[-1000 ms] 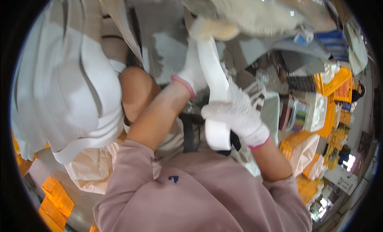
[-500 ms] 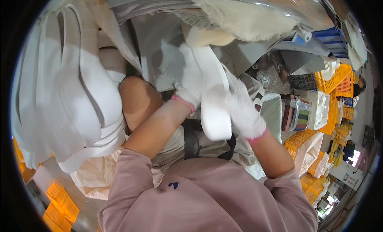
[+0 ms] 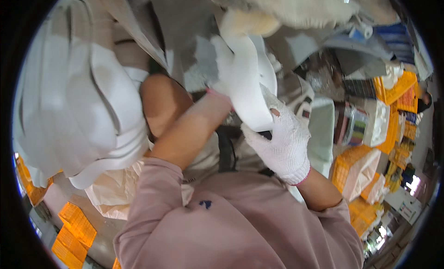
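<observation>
A white foam shoe sole slants across the middle, over my lap. Its far end meets a cream, rounded part under a fuzzy white edge; whether they touch I cannot tell. My left hand, in a white knit glove and smeared by motion, grips the sole along its left side, with what look like fingertips showing past its right edge. At the near end my right hand, gloved too, closes round the heel, thumb on the near side and fingers on the right edge. A hole shows in that glove.
Many long white soles stand packed together on the left. Below them is a cream sack, with orange crates on the floor. To the right are a pale bin, a clear-wrapped bundle and stacked orange crates.
The sole has tilted and turned, so its right side wall shows more. My right hand has shifted from the sole's right side to round its near end. My left hand stays alongside it.
</observation>
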A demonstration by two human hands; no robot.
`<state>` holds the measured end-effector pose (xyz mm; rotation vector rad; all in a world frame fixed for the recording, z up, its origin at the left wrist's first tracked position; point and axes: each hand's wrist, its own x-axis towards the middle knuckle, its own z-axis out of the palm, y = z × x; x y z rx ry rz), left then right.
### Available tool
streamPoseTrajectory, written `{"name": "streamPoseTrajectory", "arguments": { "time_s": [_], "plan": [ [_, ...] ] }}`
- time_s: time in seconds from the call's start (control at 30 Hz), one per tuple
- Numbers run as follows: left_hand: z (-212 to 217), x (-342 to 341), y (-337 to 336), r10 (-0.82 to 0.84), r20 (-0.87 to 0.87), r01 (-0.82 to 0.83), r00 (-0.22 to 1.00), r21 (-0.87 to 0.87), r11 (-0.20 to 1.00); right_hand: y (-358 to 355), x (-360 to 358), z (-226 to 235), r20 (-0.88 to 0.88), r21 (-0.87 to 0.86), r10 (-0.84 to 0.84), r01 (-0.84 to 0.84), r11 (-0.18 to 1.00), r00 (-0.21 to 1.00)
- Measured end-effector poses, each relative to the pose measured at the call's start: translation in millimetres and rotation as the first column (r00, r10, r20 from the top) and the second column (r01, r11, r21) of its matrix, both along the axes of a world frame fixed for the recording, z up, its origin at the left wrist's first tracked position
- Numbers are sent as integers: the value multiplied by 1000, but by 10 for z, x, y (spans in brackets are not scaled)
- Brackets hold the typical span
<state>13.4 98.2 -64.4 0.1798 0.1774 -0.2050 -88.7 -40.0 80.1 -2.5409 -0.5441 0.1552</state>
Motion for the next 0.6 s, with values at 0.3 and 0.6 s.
{"name": "streamPoseTrajectory", "arguments": {
  "time_s": [0.3, 0.6],
  "plan": [
    [-101, 298, 323, -43, 220, -149, 975, 782, 605, 421, 732, -31, 84, 102, -152, 143, 984, 985],
    [-214, 214, 159, 149, -11, -110, 989, 617, 779, 344, 796, -231, 252, 43, -87, 79, 996, 964]
  ]
}}
